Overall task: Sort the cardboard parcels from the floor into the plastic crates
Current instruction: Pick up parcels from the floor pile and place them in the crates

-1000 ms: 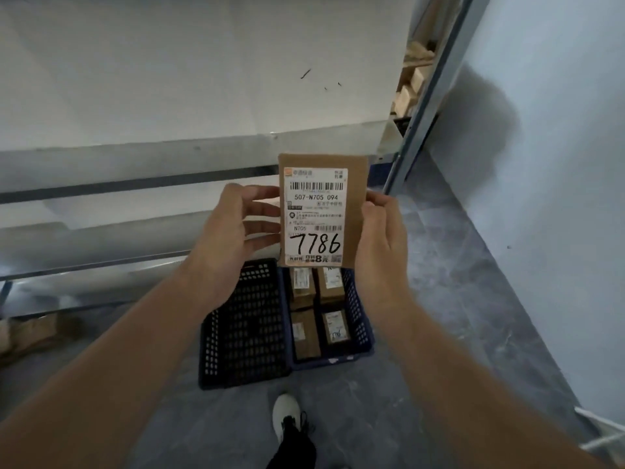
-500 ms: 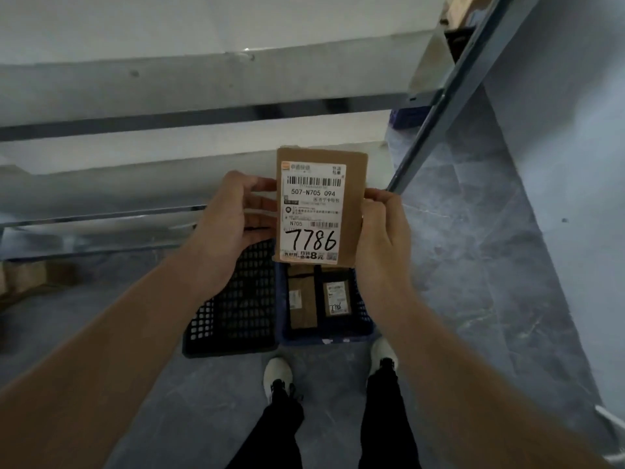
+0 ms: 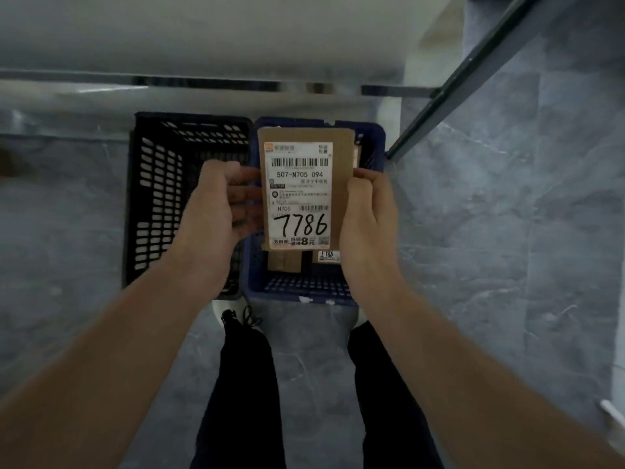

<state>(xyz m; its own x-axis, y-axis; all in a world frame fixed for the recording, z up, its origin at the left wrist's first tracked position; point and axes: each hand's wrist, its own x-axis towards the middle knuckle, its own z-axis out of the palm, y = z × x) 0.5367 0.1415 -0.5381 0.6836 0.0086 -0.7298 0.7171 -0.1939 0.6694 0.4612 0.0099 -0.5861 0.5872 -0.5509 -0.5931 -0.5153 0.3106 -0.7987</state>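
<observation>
I hold a flat brown cardboard parcel (image 3: pixel 340 157) with a white shipping label marked 7786, label facing me. My left hand (image 3: pixel 216 211) grips its left edge and my right hand (image 3: pixel 367 214) grips its right edge. The parcel hangs directly above a blue plastic crate (image 3: pixel 304 289) on the floor. Inside that crate lie other cardboard parcels (image 3: pixel 285 262), mostly hidden behind the held one. A black plastic crate (image 3: pixel 159 184) stands touching the blue one on its left, and I see nothing inside it.
A metal shelf rack (image 3: pixel 203 82) runs across just behind the crates, with a slanted upright post (image 3: pixel 473 79) at right. Grey tiled floor (image 3: pixel 507 248) spreads to the right. My legs and shoes (image 3: pixel 243 319) stand right before the crates.
My view has tilted down and I have stepped up to the crates. The parcel, still held in both hands, now sits over the blue crate rather than in front of the shelf.
</observation>
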